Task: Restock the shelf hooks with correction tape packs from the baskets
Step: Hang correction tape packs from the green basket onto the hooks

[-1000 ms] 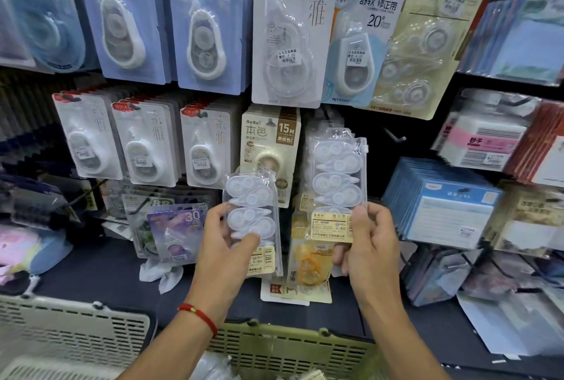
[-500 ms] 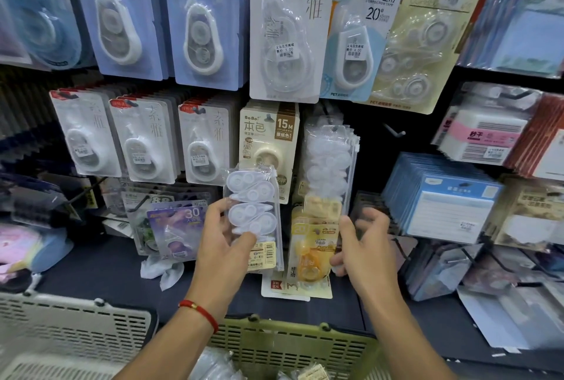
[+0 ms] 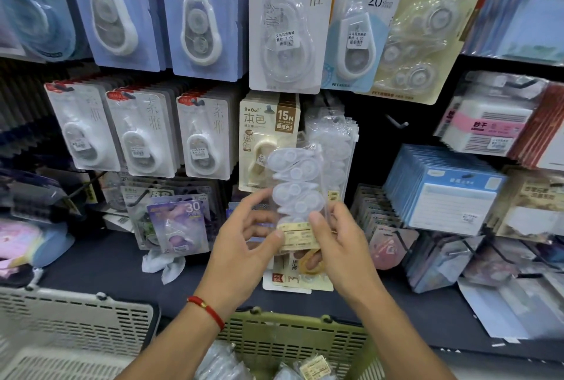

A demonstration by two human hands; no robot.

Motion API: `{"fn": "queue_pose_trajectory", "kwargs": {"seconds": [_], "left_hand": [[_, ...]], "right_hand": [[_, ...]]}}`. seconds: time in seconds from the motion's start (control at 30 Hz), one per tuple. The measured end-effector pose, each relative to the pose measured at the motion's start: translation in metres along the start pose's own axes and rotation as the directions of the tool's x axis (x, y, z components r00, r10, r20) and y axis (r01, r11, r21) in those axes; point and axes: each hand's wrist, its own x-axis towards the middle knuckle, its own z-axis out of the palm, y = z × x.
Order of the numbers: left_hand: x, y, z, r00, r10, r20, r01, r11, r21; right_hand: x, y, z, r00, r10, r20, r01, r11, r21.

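1. I see both hands raised in front of a shop display of hanging stationery, sharing one clear pack of correction tape (image 3: 297, 193).
2. My left hand (image 3: 244, 250) pinches the pack's lower left edge, thumb on the yellow label at the bottom, the other fingers spread loosely behind the plastic.
3. My right hand (image 3: 337, 247) grips the pack's lower right edge, thumb in front on the label, fingers curled behind.
4. A red cord bracelet (image 3: 207, 311) circles the left wrist.
5. The pack stands upright and holds several white teardrop-shaped tape dispensers stacked one above another.
6. Just behind it and slightly right, a bunch of matching clear packs (image 3: 334, 141) hangs from a hook in the middle row. I cannot tell whether the held pack touches them.
7. To the left of that bunch hangs a beige card pack marked 15M (image 3: 268, 129), then three rows of white carded tapes (image 3: 143, 132).
8. Larger blue carded tapes (image 3: 198, 13) hang in the top row.
9. Stacks of blue notepads (image 3: 448, 193) sit on the right.
10. Below my arms, a green basket (image 3: 293, 337) holds more clear packs (image 3: 311, 367); a white basket (image 3: 67, 324) stands beside it on the left.
11. Both baskets sit against the dark shelf ledge (image 3: 116, 266).
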Motion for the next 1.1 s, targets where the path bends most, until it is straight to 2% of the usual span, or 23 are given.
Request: {"fn": "queue_pose_trajectory", "kwargs": {"seconds": [0.2, 0.4, 0.73, 0.9, 1.03, 1.1], "left_hand": [[-0.007, 0.006, 0.007, 0.985, 0.011, 0.172, -0.009, 1.0, -0.013], [-0.01, 0.014, 0.013, 0.971, 0.023, 0.239, -0.006, 0.997, -0.073], [-0.011, 0.019, 0.015, 0.973, 0.057, 0.225, -0.022, 0.988, -0.156], [-0.01, 0.021, 0.015, 0.981, 0.063, 0.184, -0.027, 0.981, -0.193], [0.001, 0.023, 0.027, 0.993, -0.011, 0.115, 0.044, 0.956, -0.291], [0.007, 0.025, 0.036, 0.994, -0.05, 0.097, 0.081, 0.934, -0.348]], "right_hand": [[0.006, -0.005, -0.009, 0.986, -0.025, -0.167, 0.061, 0.975, 0.213], [0.008, -0.01, -0.016, 0.977, -0.017, -0.212, 0.082, 0.949, 0.304], [0.009, -0.019, -0.018, 0.972, -0.047, -0.232, 0.127, 0.931, 0.342], [0.006, -0.02, -0.02, 0.962, -0.079, -0.263, 0.161, 0.938, 0.308], [0.006, -0.02, -0.019, 0.969, -0.08, -0.233, 0.147, 0.947, 0.286], [0.006, -0.018, -0.019, 0.977, -0.085, -0.195, 0.127, 0.969, 0.214]]}}
